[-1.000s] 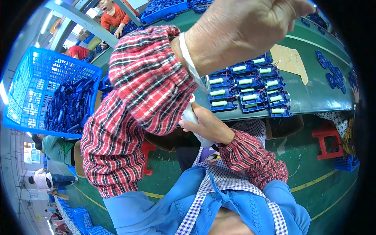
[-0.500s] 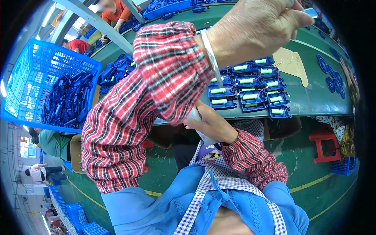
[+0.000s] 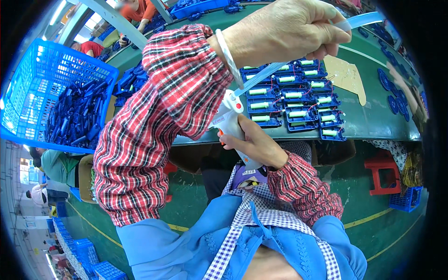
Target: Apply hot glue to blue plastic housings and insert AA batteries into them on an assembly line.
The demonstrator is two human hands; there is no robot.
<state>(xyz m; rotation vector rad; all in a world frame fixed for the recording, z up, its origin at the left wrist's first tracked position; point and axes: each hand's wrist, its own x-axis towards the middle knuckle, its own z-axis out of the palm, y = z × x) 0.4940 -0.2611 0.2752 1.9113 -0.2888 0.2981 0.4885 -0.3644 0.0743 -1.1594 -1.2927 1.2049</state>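
My left hand [image 3: 289,35] is raised over the bench, its fingers pinching a long translucent glue stick [image 3: 263,77]. The stick passes behind the hand and sticks out beyond the fingertips toward the upper right. Its lower end meets the back of a white glue gun [image 3: 228,119] with a red spot and an orange trigger. My right hand [image 3: 255,144] is wrapped around the gun's body, just in front of the bench edge. Part of the gun is covered by my left plaid sleeve. Behind it lie rows of blue plastic housings [image 3: 293,95] with pale green cylinders and thin wires.
At left stands a blue basket [image 3: 35,58] of dark blue parts. A cardboard piece [image 3: 344,77] and round blue grilles [image 3: 395,100] lie on the green bench [image 3: 373,128]. A red stool [image 3: 385,175] stands at lower right. Other people work across the bench.
My left hand has moved slightly left, and a long stretch of the glue stick now shows. The glue gun has come into view from behind my sleeve, in my right hand.
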